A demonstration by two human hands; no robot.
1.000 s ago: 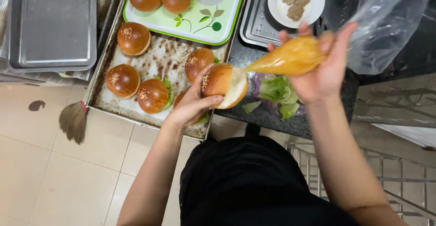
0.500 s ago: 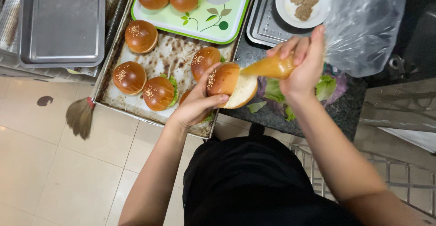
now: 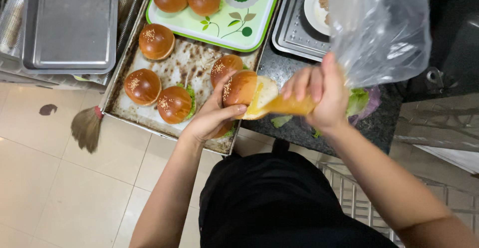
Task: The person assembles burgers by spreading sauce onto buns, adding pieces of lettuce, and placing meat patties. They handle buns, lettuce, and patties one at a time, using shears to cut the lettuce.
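my left hand (image 3: 212, 121) grips the split bun (image 3: 248, 89) mid-frame; my right hand (image 3: 319, 96) squeezes the orange sauce bag (image 3: 287, 106) (tip touching the crumb).

Clear plastic bag (image 3: 379, 28) covers most of the white plate (image 3: 314, 6); brown bits on it too small to tell, maybe patties. Left hand (image 3: 212, 118) hides a bun beneath it. Green tray (image 3: 219, 26) cut off at top edge. Lettuce (image 3: 357, 101) half hidden behind right hand (image 3: 322, 96).

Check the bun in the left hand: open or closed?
Open: the bun shows its pale cut face, with the piping bag tip against it.
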